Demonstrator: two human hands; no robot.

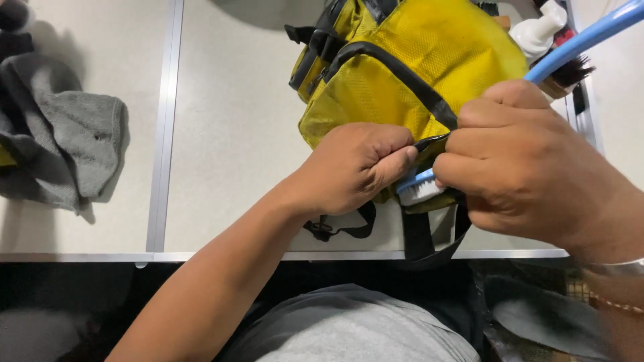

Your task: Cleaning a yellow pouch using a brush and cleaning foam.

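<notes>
The yellow bag [409,67], trimmed with black straps, lay on the pale table [228,134] near its front edge, just ahead of the person's body. The left hand [352,167] gripped the bag's lower edge, fingers curled and the thumb pinching a black strap [429,142] against them. The right hand [523,167] was closed in a fist around a blue-handled brush [419,188], whose white bristles pressed against the bag between the two hands; the blue handle rose past the fist toward the upper right corner. Behind the bag stood a white bottle [537,30], partly hidden. Well apart, at the table's left side, lay a crumpled grey cloth [64,141].
</notes>
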